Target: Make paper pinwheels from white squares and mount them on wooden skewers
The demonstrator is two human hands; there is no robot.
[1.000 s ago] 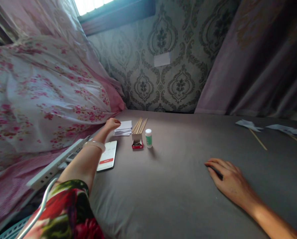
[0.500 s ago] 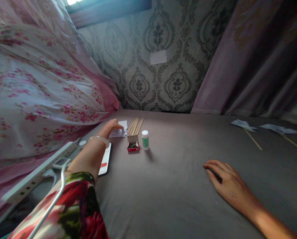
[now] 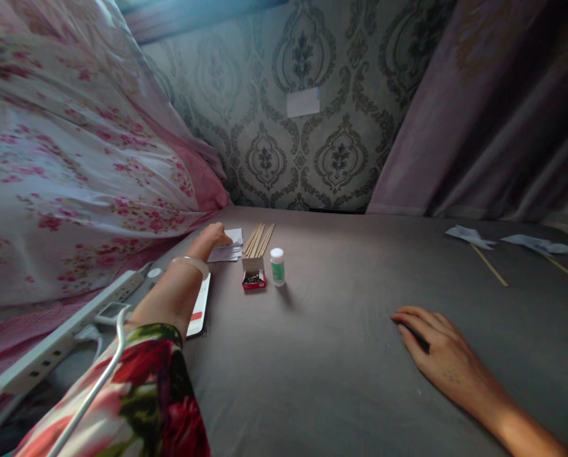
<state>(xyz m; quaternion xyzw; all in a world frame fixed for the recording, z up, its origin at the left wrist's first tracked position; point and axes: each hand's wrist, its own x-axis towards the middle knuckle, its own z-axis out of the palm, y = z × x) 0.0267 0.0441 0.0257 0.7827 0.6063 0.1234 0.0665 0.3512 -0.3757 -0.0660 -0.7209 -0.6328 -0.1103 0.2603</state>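
Note:
My left hand (image 3: 214, 234) reaches to a small stack of white paper sheets (image 3: 225, 254), with its bent fingertips closed at the upper sheets. The wrist partly covers the stack's left side. Right of the stack lie several thin wooden sticks (image 3: 259, 239). Just in front of them is an open small red box (image 3: 254, 279) with dark little pieces inside. A white bottle with a green label (image 3: 277, 268) stands upright beside the box. My right hand (image 3: 438, 346) rests on the grey sheet (image 3: 331, 355), palm down, thumb apart from the fingers, holding nothing visible.
Under my left forearm a phone (image 3: 198, 311) is partly hidden. A white power strip (image 3: 69, 333) with a cable (image 3: 93, 393) runs along the left. At the far right lie two white paper pieces on sticks (image 3: 471, 237). A white card (image 3: 303, 103) is on the patterned wall.
My left hand has moved from the stack's left edge onto the papers, its fingers lowering to them. The camera view has shifted slightly. My right hand stays in the same place.

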